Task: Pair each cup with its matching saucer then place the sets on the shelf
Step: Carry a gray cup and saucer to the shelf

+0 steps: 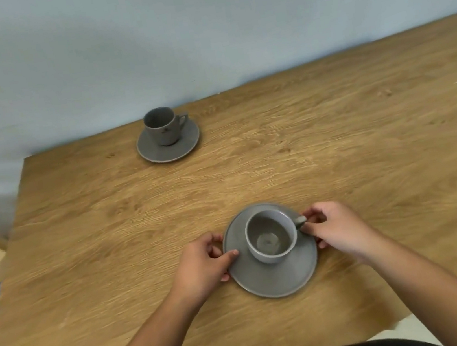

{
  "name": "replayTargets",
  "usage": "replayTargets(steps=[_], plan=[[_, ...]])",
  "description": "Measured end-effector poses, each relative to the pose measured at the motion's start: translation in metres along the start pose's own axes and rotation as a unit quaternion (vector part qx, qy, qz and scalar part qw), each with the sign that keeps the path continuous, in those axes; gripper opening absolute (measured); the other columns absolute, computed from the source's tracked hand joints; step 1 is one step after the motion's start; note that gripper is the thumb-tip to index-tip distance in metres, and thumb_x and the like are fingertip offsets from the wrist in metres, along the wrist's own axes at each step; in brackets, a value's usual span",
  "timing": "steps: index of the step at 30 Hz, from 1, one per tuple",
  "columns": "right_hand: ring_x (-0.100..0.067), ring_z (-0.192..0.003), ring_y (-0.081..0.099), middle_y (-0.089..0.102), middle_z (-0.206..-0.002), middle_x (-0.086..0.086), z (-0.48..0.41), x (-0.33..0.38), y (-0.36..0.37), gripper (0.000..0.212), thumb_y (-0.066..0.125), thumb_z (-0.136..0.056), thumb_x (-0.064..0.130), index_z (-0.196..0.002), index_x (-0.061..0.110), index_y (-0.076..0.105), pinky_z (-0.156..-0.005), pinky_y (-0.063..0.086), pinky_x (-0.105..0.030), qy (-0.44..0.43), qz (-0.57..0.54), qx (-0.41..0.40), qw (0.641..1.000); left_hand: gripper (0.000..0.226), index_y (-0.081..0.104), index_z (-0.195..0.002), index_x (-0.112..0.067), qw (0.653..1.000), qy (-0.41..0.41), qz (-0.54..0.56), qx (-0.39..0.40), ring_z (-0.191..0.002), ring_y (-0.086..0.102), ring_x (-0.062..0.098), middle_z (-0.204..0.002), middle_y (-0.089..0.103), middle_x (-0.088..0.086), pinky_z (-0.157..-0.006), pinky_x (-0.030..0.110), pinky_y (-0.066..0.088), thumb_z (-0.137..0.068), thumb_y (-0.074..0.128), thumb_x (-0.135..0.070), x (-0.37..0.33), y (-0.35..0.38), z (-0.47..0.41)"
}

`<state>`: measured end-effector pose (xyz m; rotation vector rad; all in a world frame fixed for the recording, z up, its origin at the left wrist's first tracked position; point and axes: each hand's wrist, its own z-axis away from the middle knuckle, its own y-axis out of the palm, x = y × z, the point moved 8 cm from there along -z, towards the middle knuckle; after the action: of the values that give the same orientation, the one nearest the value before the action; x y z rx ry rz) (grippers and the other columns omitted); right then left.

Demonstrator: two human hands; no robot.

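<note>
Gripping saucer (275, 278) rim, seemingly pinching cup (271, 236) handle

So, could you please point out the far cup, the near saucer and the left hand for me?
far cup (162, 131): head view, outer wall.
near saucer (276, 279): head view, bare front surface.
left hand (202, 261): head view, back of hand.

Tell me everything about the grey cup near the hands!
The wide grey ceramic-looking cup stands upright and empty on a round grey saucer, off-centre toward its far side, on the wooden table. Its small handle points right, pinched by the right hand. The left hand grips the saucer's left rim, not the cup. A pale mark shows inside its bottom.
</note>
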<state>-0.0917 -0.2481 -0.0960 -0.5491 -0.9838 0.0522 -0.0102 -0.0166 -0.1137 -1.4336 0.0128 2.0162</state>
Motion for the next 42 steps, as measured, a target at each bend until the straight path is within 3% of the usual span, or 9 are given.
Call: replayTargets(steps=[6,10,15,18,23,28,33,37,42], plan=[[-0.016,-0.071,0.064,0.067,-0.086,-0.013,-0.001,0.001,0.006,0.013,0.063,-0.085,0.005,-0.098,0.006,0.066,-0.047,0.050,-0.023,0.006,-0.071,0.021,0.997,0.019,0.063,-0.090,-0.027,0.998,0.008,0.057,-0.024,-0.050,0.055,0.004,-0.062,0.052,0.001,-0.048,0.019,0.051,-0.086,0.066,-0.009,0.000,-0.002,0.003],[-0.019,-0.072,0.066,0.066,-0.085,-0.012,-0.004,0.021,0.011,0.014,0.062,-0.085,0.004,-0.098,0.007,0.066,-0.050,0.054,-0.027,-0.014,-0.075,0.028,0.997,0.019,0.065,-0.103,-0.017,0.996,0.012,0.079,-0.044,-0.050,0.056,0.002,-0.063,0.050,0.001,-0.047,0.017,0.051,-0.087,0.065,-0.008,-0.003,-0.017,0.004],[-0.014,-0.066,0.061,0.063,-0.080,-0.009,-0.006,0.073,0.035,0.012,0.058,-0.087,0.001,-0.096,0.007,0.065,-0.041,0.046,-0.016,-0.065,-0.087,0.055,0.993,0.016,0.065,-0.097,-0.017,0.988,0.024,0.111,-0.106,-0.045,0.053,0.001,-0.060,0.049,-0.001,-0.044,0.016,0.049,-0.086,0.066,-0.006,-0.007,-0.063,0.012],[-0.015,-0.067,0.063,0.065,-0.078,-0.007,-0.007,0.108,0.065,0.012,0.059,-0.087,0.002,-0.093,0.010,0.066,-0.049,0.053,-0.026,-0.092,-0.083,0.083,0.989,0.015,0.066,-0.098,-0.015,0.980,0.023,0.122,-0.158,-0.043,0.053,0.002,-0.056,0.049,-0.003,-0.044,0.018,0.049,-0.086,0.066,-0.007,0.001,-0.103,0.024],[-0.020,-0.068,0.064,0.067,-0.080,-0.011,-0.005,0.169,0.138,0.012,0.060,-0.086,0.003,-0.086,0.014,0.066,-0.055,0.056,-0.032,-0.137,-0.055,0.150,0.978,0.016,0.067,-0.101,-0.011,0.961,0.015,0.142,-0.236,-0.042,0.053,0.001,-0.057,0.052,0.000,-0.044,0.017,0.047,-0.086,0.066,-0.007,0.027,-0.181,0.056],[-0.021,-0.072,0.065,0.069,-0.085,-0.012,0.009,0.221,0.234,0.010,0.061,-0.086,0.006,-0.092,0.012,0.067,-0.055,0.054,-0.030,-0.159,-0.022,0.228,0.960,0.012,0.067,-0.097,-0.014,0.940,-0.008,0.158,-0.302,-0.044,0.054,0.004,-0.053,0.055,-0.003,-0.047,0.020,0.049,-0.086,0.066,-0.009,0.070,-0.260,0.099],[-0.005,-0.050,0.063,0.063,-0.068,-0.004,0.034,0.262,0.340,0.011,0.059,-0.087,0.001,-0.087,0.010,0.066,-0.040,0.050,-0.019,-0.180,-0.010,0.306,0.935,0.012,0.064,-0.088,-0.017,0.912,-0.039,0.189,-0.362,-0.036,0.051,0.001,-0.055,0.051,0.002,-0.040,0.014,0.045,-0.088,0.063,-0.004,0.121,-0.328,0.146],[-0.003,-0.044,0.059,0.058,-0.066,-0.004,0.053,0.283,0.421,0.008,0.060,-0.086,0.001,-0.087,0.008,0.063,-0.037,0.047,-0.017,-0.197,0.023,0.348,0.916,0.011,0.066,-0.098,-0.009,0.887,-0.073,0.192,-0.413,-0.035,0.052,0.001,-0.056,0.054,0.001,-0.040,0.015,0.045,-0.088,0.063,-0.006,0.166,-0.378,0.183],[-0.015,-0.058,0.059,0.060,-0.065,-0.002,0.077,0.306,0.516,0.008,0.063,-0.085,0.004,-0.088,0.010,0.066,-0.052,0.056,-0.028,-0.232,0.065,0.385,0.891,0.020,0.068,-0.107,-0.010,0.857,-0.107,0.194,-0.465,-0.047,0.059,0.011,-0.055,0.060,-0.002,-0.058,0.034,0.057,-0.087,0.065,-0.011,0.227,-0.431,0.220]])
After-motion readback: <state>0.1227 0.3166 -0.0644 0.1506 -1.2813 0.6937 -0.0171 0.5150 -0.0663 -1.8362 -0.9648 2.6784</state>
